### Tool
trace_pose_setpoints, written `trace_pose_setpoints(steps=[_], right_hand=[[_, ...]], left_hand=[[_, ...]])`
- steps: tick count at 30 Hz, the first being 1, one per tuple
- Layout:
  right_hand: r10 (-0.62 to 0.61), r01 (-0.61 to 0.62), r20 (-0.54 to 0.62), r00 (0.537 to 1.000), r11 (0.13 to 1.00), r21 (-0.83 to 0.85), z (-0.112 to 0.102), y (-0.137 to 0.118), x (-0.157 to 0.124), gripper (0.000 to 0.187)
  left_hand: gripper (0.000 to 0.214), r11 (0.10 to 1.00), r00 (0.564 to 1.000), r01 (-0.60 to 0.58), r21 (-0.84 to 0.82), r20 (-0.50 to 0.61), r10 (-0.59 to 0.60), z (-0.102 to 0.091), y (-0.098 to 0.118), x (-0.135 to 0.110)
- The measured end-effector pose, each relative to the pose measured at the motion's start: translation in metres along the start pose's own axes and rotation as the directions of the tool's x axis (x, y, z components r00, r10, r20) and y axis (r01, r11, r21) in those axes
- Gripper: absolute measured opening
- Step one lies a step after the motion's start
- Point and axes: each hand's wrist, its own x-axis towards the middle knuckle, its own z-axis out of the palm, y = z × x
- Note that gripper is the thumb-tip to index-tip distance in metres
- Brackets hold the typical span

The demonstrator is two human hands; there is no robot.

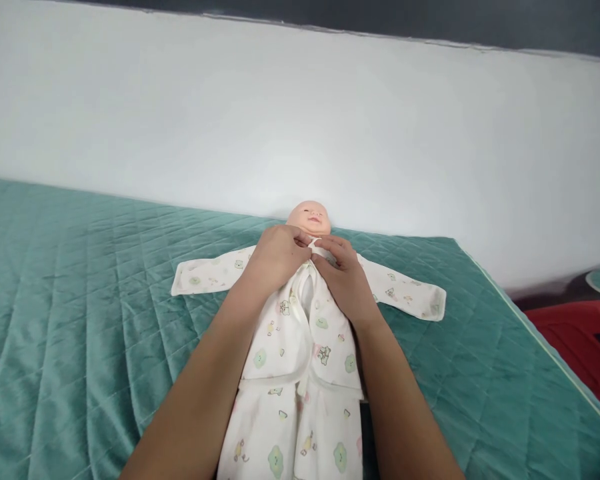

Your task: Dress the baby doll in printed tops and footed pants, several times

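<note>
A baby doll (309,217) lies on its back on a teal quilted mattress (80,280), dressed in a white printed baby suit (300,347) with both sleeves spread out sideways. My left hand (276,257) and my right hand (344,273) rest on the doll's chest just below its chin. The fingers of both hands are closed in a pinch on the suit's neckline, where the two front flaps meet. The doll's body and neck are hidden under the cloth and my hands.
A white wall (300,120) runs close behind the doll's head. The mattress edge (530,333) slants down on the right, with a red object (580,340) on the floor beyond it.
</note>
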Motion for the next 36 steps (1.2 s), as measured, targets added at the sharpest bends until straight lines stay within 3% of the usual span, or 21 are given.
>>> trace_pose_setpoints(steps=[9,14,19,36], right_hand=[[-0.101,0.105,0.054,0.993,0.992,-0.073,-0.001,-0.005,-0.003,0.027],[-0.133,0.135,0.069,0.989,0.99,-0.032,-0.001,-0.004,-0.002,0.026],[-0.158,0.167,0.09,0.983,0.981,-0.103,-0.001,-0.006,-0.003,0.026],[-0.067,0.074,0.08,0.995,0.993,-0.096,0.0,-0.008,-0.002,0.019]], left_hand=[[0.01,0.999,0.998,-0.023,-0.029,-0.059,0.022,0.006,0.0,0.0],[0.015,1.0,0.997,-0.013,0.001,-0.072,0.013,0.01,0.0,0.0],[0.019,0.999,0.995,-0.038,0.014,-0.094,0.039,0.012,-0.003,0.002],[0.028,0.998,0.998,-0.042,-0.054,-0.058,0.039,0.013,-0.009,0.005]])
